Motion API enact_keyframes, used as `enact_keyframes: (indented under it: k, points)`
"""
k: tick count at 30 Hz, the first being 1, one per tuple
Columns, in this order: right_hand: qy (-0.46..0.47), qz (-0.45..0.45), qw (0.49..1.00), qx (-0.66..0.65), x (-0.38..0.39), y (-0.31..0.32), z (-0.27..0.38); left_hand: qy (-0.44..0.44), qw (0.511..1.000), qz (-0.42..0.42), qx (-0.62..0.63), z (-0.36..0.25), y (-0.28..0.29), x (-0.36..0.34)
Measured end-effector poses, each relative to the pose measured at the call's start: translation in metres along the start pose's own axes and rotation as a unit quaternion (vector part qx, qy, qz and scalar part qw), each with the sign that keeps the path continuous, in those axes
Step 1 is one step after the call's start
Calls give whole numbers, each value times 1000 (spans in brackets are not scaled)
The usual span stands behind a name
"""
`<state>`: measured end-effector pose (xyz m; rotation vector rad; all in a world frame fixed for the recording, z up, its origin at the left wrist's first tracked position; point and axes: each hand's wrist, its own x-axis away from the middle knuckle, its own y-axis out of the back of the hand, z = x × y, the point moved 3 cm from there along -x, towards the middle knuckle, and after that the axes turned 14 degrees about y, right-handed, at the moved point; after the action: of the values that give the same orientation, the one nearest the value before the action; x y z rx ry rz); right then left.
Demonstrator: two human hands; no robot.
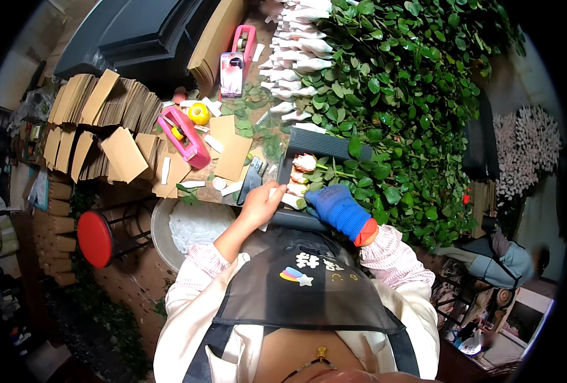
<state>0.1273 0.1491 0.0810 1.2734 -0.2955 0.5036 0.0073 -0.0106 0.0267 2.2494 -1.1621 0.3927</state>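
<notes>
Several pale pink roses (pixel 304 163) lie in a row on a black corrugated sheet (pixel 321 144), their green stems running to the right. My left hand (pixel 263 203), bare, is closed in a pinch beside the rose heads; what it grips is hidden. My right hand (pixel 338 209), in a blue knit glove, has its fingers curled over the stem side of the lowest pale bloom; its grip does not show. Below both hands runs a black ridged strip (pixel 298 221). A grey-and-black hand tool (pixel 252 180) lies just above my left hand.
A mass of leafy stems (pixel 385 89) with white-wrapped heads (pixel 306 48) fills the right. Pink tape dispensers (pixel 187 137), yellow tape (pixel 198 113) and stacked cardboard pieces (pixel 127 105) lie left. A grey tub (pixel 163 239) and red stool (pixel 95 239) stand below the table edge.
</notes>
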Motion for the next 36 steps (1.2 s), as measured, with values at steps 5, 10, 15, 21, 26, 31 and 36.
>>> enact_keyframes:
  k: [5, 10, 15, 21, 26, 31, 36]
  points:
    - [63, 34, 996, 46, -3, 1, 2, 64, 995, -81, -12, 32, 70, 19]
    - [62, 91, 990, 88, -18, -1, 8, 18, 877, -53, -478, 60, 109, 56]
    - [68, 84, 988, 111, -27, 0, 16, -134, 988, -38, -68, -7, 39, -3]
    - [44, -11, 999, 12, 1, 11, -1, -175, 970, 119, -119, -3, -8, -40]
    - [-53, -132, 988, -56, 10, 8, -4, -153, 967, 139, -149, -3, -9, -40]
    - [-16, -135, 991, -15, -2, -8, -5, -129, 971, 140, -142, -10, -7, -40]
    - [-78, -192, 977, -47, 10, 10, 0, -161, 985, 53, -38, -1, -18, -39]
